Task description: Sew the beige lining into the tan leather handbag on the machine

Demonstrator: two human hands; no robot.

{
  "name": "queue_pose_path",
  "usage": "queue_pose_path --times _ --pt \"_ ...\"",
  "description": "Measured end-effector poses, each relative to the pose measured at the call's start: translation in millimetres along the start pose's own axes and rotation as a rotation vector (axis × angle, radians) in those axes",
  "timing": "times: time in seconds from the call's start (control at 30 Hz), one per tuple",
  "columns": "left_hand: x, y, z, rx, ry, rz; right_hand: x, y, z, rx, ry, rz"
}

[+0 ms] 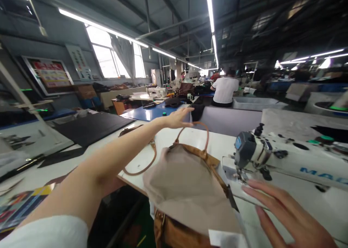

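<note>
My left hand (179, 118) reaches forward over the white table (163, 135), fingers extended, just above the loop of a thin brown handle (208, 132). Below it lies a bag with its beige lining (185, 190) outward, brown leather (174, 230) at its lower edge and a second handle (155, 155) on the left. On the right, my right hand (288, 211) is spread, holding nothing, in front of the needle area of a white sewing machine (285, 161). A small white label (225, 238) shows on the lining's lower right.
Dark sheets (95, 126) lie on the table at the left, with colourful printed material (24, 204) nearer. A grey partition (231, 121) stands behind the bag. Farther back, a person in a white shirt (225, 89) faces away, near a grey bin (255, 103).
</note>
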State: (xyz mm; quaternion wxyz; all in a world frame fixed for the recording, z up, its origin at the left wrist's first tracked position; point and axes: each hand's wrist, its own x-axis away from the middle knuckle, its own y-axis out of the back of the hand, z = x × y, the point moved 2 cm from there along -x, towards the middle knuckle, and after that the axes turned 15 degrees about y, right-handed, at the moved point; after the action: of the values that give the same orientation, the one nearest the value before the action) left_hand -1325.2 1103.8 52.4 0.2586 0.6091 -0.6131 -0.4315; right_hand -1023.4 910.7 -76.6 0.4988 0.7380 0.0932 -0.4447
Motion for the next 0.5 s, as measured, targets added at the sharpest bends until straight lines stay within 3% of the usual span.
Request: queue_pose_path --times 0.1,0.17,0.27,0.33,0.4,0.5 --pt "46.7 -21.2 65.9 0.034 0.131 0.060 -87.8 -36.0 -4.8 -0.200 0.083 0.178" --pt "88.2 -37.1 109.3 0.053 0.318 0.004 -132.6 -88.1 -20.7 -0.310 0.040 0.519" --pt "161.6 -71.1 144.9 0.099 0.579 -0.081 -174.1 -173.3 -48.4 -0.265 -0.057 0.673" --pt "210.3 -96.2 142.7 0.135 0.674 -0.155 -183.2 -220.7 -60.2 -0.238 -0.107 0.743" --pt "250.1 -117.8 126.4 0.239 0.723 -0.283 -183.1 -250.3 -64.6 -0.235 -0.110 0.765" --pt "276.8 -141.9 98.0 0.528 0.713 -0.242 -180.7 -258.0 -63.3 -0.237 -0.067 0.726"
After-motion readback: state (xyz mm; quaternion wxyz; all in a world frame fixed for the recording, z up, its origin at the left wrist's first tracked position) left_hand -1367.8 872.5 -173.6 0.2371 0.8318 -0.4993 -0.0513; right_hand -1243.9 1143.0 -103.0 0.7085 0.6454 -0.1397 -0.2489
